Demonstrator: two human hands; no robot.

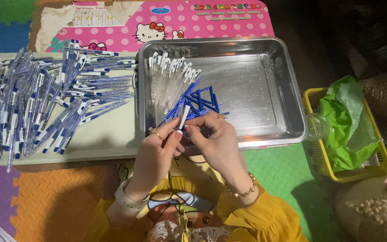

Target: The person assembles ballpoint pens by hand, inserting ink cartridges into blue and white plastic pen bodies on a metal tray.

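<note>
You are working under bright overhead light that is glaring off the steel tray (265,89), while the right edge is fading into soft, dim shadow.

One head-worn view — steeply downward, close over the lap, metal tray (265,89) straight ahead.

You sit on a floor of soft foam mats (274,172) in green, orange and blue. A pale low board (108,134) lies on it at 9 o'clock, and a big heap of blue and white pens (36,103) rests on that board. A pink table (166,22) sits at 12 o'clock. A shiny metal tray (265,89) lies in the middle. A yellow basket (384,166) stands on the mats at 3 o'clock.
</note>
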